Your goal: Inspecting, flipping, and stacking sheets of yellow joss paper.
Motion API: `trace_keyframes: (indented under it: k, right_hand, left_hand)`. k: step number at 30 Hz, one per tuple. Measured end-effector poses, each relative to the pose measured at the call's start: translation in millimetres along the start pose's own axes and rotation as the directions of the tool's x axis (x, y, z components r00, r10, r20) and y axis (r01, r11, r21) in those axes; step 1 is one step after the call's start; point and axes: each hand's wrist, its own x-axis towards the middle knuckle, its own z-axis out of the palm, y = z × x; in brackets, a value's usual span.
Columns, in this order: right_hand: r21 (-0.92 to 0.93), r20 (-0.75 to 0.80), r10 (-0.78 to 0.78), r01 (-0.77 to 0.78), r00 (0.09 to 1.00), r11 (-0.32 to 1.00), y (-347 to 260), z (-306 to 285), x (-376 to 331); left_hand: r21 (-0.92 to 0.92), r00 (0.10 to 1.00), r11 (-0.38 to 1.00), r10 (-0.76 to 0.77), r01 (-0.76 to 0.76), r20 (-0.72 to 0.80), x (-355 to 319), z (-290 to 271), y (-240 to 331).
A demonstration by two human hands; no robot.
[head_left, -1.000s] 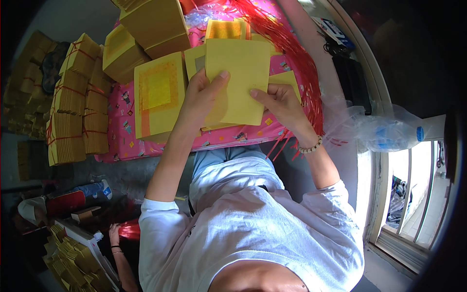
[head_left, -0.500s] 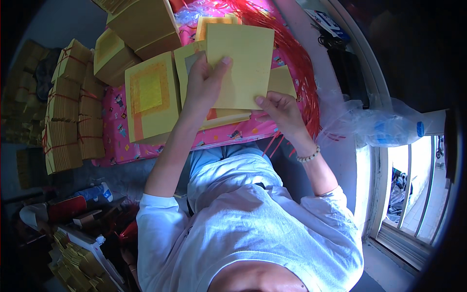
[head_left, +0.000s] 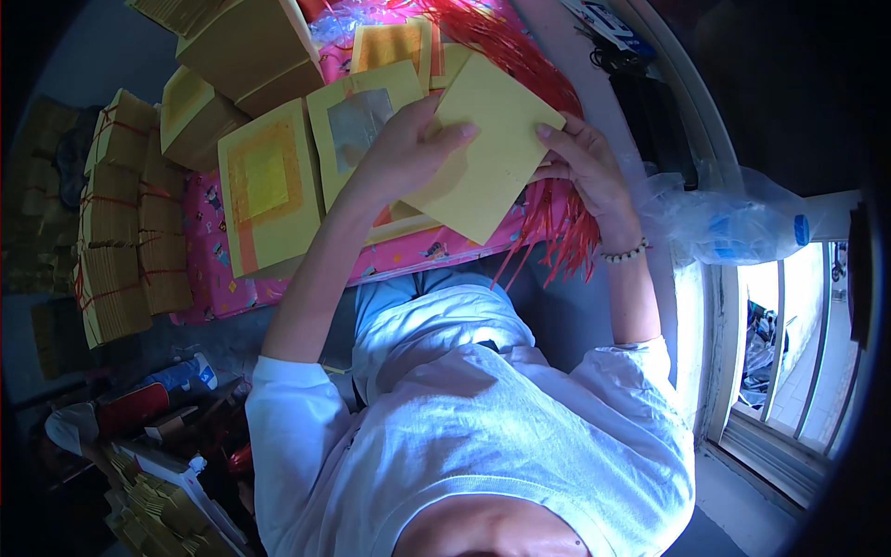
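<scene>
A stack of yellow paper sheets (head_left: 492, 153), its blank face up, is held tilted above the table between my two hands. My left hand (head_left: 408, 148) grips its left edge, thumb on top. At the upper right corner my right hand (head_left: 585, 167) pinches it, the other fingers curled beneath. Just left of it lies a yellow paper stack with a silver square (head_left: 360, 125). Further left is a stack with an orange-bordered gold square (head_left: 269, 181). Another gold-patterned stack (head_left: 390, 46) sits behind. How thick the held stack is cannot be made out.
A pink patterned cloth (head_left: 209, 265) covers the table. Red strings (head_left: 557, 223) hang over its right side. Tied paper bundles (head_left: 113, 213) are piled at the left, with taller paper blocks (head_left: 251, 46) behind. A plastic bag with a bottle (head_left: 742, 227) is beside the barred window (head_left: 798, 343).
The held sheets have turned clockwise, with their upper edge now slanting down to the right. My right hand has moved up and right. The silver square beside my left hand shows more fully.
</scene>
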Motion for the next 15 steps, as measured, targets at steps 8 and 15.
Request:
trace_keyframes:
  k: [8,15]
  right_hand:
    - [-0.032,-0.217,-0.054,0.048,0.975,0.998,42,-49,5]
    - [-0.081,-0.355,0.050,-0.084,0.933,0.993,114,-61,15]
  left_hand:
    - [0.431,0.993,0.902,-0.076,0.028,0.094,63,1,-12]
    - [0.831,0.963,0.553,-0.188,-0.058,0.192,102,27,-58]
